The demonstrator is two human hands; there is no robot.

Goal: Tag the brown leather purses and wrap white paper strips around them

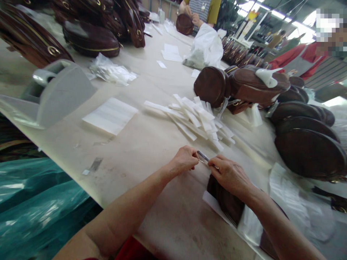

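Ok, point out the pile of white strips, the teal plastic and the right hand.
White strips (204,113): head view, middle of the pile.
Teal plastic (40,202): head view, crumpled surface at lower left.
Right hand (232,175): head view, back of the hand.

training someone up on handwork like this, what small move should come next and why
I'd probably ease the left hand slightly back before moving the slim dark tool: the right hand grips it above the brown leather piece, and its tip points at the left fingertips, very close.
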